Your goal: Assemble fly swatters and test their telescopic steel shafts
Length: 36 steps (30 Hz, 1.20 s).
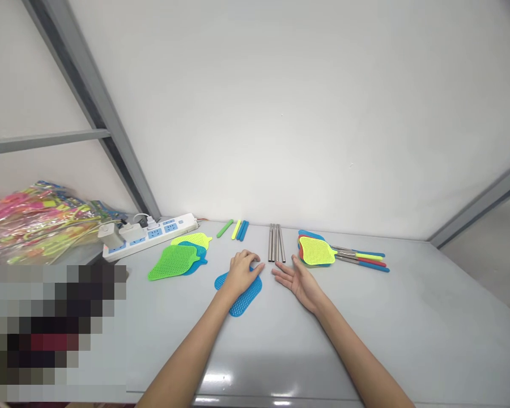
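My left hand lies over a blue perforated fly swatter head, fingers curled at its upper end. The fingers cover the head's neck. My right hand is open, palm turned toward the left, with nothing in it. Its fingertips are just below several metal tubes lying side by side. Right of them is a pile of fly swatters with handles, a yellow one on top. Loose swatter heads lie on the left: a green one, a blue one and a yellow one.
Along the back lie a green handle grip, a yellow grip and blue grips. A white power strip with plugs sits back left, near plastic-wrapped colourful items. A wall rises behind the grey table.
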Tool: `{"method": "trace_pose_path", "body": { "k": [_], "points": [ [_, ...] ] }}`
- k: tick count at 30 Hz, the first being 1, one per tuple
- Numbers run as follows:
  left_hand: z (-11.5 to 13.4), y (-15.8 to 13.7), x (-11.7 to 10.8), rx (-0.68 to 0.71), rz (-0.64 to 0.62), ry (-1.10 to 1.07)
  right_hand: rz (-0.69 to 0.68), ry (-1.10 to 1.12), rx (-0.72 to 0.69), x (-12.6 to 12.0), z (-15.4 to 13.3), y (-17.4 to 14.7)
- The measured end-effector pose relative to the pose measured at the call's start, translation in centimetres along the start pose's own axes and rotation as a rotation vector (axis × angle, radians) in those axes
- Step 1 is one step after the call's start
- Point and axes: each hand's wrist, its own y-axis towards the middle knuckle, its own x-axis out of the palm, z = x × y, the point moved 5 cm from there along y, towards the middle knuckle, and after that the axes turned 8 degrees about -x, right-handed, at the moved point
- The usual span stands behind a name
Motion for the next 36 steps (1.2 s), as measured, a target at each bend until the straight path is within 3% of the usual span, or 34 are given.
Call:
{"method": "trace_pose_path", "body": {
  "k": [12,36],
  "points": [
    [-0.1,-0.2,-0.4,0.039,-0.072,0.009,0.002,-0.037,-0.004,-0.4,0.1,0.0],
    [0.1,-0.3,0.1,-0.013,0.003,0.038,0.149,-0.201,-0.173,-1.3,-0.5,-0.2]
  ]
}}
